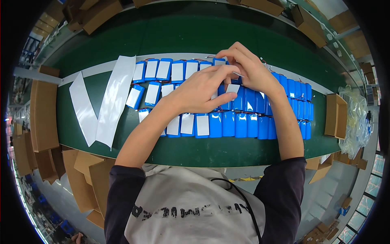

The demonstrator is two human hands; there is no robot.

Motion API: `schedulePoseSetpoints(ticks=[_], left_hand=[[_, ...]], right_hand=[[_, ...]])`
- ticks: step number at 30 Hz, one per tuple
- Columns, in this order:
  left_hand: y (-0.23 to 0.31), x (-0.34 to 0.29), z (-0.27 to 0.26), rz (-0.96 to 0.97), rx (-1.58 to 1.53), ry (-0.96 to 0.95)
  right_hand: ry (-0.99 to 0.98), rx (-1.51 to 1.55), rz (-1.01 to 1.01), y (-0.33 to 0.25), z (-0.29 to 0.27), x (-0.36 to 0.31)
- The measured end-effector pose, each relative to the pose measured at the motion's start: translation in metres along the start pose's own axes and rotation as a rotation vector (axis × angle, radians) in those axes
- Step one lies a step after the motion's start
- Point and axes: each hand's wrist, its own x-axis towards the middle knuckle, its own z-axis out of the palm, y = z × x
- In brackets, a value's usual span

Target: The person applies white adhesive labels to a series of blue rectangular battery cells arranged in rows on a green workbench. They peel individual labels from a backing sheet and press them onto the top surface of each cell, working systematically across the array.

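Head view: both hands meet over rows of blue battery packs on the green surface. The left hand and right hand pinch a small white label just above the packs. Two white paper strips lie to the left.

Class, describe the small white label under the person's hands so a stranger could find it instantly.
Start at the green belt and its rows of blue packs. Under both hands, the small white label sits on an otherwise bare blue pack, unlike the fully labelled packs to its left.
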Motion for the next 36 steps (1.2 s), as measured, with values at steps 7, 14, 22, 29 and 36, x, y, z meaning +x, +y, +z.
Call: schedulePoseSetpoints(ticks=[7, 14, 22, 29, 36], left_hand=[[-0.002, 0.006, 0.004, -0.167, 0.022, -0.127], [-0.011, 0.006, 0.001, -0.287, -0.109, -0.195], [0.006, -0.015, -0.005, -0.075, -0.254, 0.200], [0.021, -0.028, -0.001, -0.125, -0.361, 0.186], [0.026, -0.037, -0.002, -0.044, -0.126, 0.086]], right_hand=[[-0.023, 0.034, 0.056, 0.007, 0.006, -0.003], [0.223, -0.261, -0.102, 0.030, 0.017, -0.009], [0.489, 0.445, 0.359, -0.028, -0.002, -0.038], [0.783, 0.976, 0.414, -0.068, 0.025, -0.056], [0.752, 0.797, 0.418, -0.059, 0.031, -0.061]])
